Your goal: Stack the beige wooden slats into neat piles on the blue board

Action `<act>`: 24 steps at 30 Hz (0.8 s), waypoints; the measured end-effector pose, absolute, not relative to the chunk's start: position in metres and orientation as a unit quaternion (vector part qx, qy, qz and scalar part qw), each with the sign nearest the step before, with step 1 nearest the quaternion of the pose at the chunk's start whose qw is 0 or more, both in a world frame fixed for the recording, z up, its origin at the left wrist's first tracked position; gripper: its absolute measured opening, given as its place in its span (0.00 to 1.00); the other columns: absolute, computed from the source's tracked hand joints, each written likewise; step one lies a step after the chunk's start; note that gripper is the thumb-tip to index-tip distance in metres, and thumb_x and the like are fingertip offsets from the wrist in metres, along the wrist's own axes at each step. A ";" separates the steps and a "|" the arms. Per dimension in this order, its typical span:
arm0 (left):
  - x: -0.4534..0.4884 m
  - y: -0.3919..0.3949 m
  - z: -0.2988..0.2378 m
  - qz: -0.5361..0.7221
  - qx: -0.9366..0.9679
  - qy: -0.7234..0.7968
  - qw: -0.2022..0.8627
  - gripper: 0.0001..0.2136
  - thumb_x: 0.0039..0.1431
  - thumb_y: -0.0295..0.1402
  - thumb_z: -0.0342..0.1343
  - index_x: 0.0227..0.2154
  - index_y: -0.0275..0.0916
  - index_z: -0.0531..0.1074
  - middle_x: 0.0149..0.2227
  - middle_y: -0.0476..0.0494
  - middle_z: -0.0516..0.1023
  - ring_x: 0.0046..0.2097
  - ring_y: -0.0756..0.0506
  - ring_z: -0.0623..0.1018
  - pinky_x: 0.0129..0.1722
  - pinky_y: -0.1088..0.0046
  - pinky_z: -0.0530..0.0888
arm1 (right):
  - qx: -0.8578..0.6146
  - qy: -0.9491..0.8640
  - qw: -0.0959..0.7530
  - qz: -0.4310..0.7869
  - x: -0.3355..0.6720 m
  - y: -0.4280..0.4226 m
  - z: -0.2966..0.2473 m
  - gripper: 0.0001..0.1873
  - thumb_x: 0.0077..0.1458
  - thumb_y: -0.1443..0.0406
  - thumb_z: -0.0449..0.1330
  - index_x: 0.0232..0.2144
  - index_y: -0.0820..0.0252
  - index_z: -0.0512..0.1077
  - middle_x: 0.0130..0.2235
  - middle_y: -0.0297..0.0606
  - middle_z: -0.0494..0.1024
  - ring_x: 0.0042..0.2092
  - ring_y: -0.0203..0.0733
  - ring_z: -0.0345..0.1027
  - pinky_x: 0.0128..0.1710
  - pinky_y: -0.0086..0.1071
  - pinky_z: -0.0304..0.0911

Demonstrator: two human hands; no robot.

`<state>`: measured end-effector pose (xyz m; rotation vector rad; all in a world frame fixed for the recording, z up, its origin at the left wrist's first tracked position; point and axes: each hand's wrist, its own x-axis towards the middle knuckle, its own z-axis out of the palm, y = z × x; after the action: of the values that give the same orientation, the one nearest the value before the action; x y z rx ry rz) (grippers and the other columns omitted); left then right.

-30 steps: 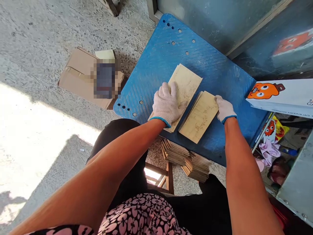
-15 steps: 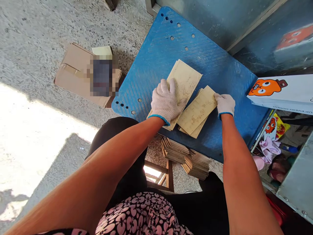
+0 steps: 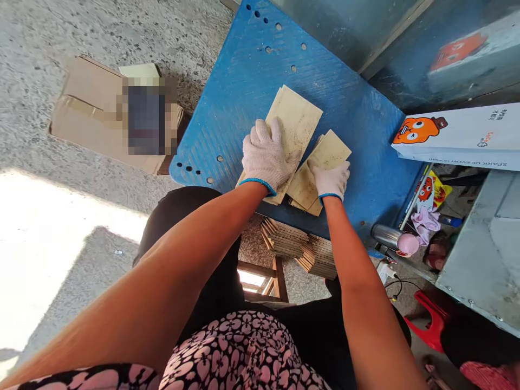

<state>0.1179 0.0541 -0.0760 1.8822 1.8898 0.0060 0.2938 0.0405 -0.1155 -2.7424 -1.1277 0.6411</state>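
Two piles of thin, pale rectangular boards lie on a blue table top with holes in it [image 3: 231, 108]. Dark specks are scattered over their faces. My left hand [image 3: 265, 154], in a white knit glove with a blue cuff, lies flat on the left boards [image 3: 299, 115], thumb apart from the fingers. On the right boards [image 3: 333, 147] rests my right hand [image 3: 332, 180], gloved the same way. Its thumb points left, away from the loosely bent fingers, and the palm side is hidden against the top board.
Stacked boards [image 3: 284, 238] stand below the table's near edge. A cardboard box [image 3: 89, 114] with a blurred item on it sits on the floor at left. At right are a white paper bag [image 3: 463, 132], a metal flask [image 3: 385, 235] and a red stool [image 3: 430, 325].
My right hand has let go of the top board's right edge and moved left onto its face. My left hand stays on its boards. The whole view has shifted slightly.
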 end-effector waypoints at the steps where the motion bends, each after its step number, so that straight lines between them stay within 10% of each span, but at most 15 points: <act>1: 0.118 0.054 -0.076 0.005 0.686 0.688 0.237 0.41 0.64 0.54 0.43 0.70 0.31 0.38 0.69 0.23 0.48 0.67 0.25 0.54 0.62 0.46 0.57 | -0.909 -0.354 0.045 0.215 0.287 0.038 -0.118 0.63 0.36 0.39 0.69 0.65 0.65 0.51 0.59 0.61 0.64 0.58 0.62 0.64 0.58 0.49 0.61; 24: 0.118 0.053 -0.078 0.039 0.680 0.690 0.245 0.42 0.63 0.55 0.43 0.70 0.31 0.41 0.69 0.23 0.48 0.66 0.24 0.54 0.62 0.45 0.56 | -0.923 -0.310 -0.029 0.228 0.262 0.044 -0.121 0.65 0.35 0.49 0.70 0.68 0.63 0.44 0.66 0.66 0.50 0.64 0.69 0.53 0.53 0.59 0.63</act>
<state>0.1181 0.0532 -0.0779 1.8569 1.8821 0.1059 0.2616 0.0442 -0.1212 -2.9527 -0.9921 0.7281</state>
